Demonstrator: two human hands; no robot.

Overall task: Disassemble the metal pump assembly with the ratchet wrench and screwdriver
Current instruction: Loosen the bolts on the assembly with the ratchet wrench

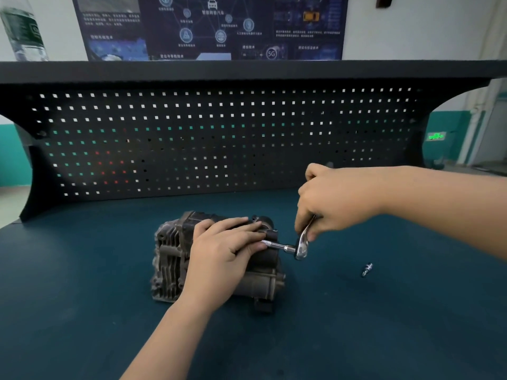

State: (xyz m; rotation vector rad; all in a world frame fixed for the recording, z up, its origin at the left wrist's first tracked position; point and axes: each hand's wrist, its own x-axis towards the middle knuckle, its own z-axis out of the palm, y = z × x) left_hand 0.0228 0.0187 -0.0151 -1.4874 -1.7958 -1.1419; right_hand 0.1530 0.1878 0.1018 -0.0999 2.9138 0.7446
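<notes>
a: where's the pump sitting?

b: the metal pump assembly (219, 259) lies on its side on the dark blue bench top (82, 311), about the middle, in front of the black pegboard (205, 138). its finned end faces my left.

a: and your left hand?

b: my left hand (222, 248) lies flat over the top of the pump, fingers nearly straight and pressed down on the housing. my fingertips (255, 229) reach to where the extension bar meets the body. it grips nothing, it only presses.

a: the right?

b: my right hand (326, 201) is curled round the handle of the ratchet wrench (301, 246), which stands up steeply into my fist. the shiny head hangs just below my fingers, and the extension bar runs from it leftwards to the right-hand side of the pump, touching it beside my left fingertips.

a: anything else on the bench?

b: a small silver piece (366, 269) lies alone to the right of the pump, apart from the wrench. i can't tell whether it's a socket or a bit.
</notes>
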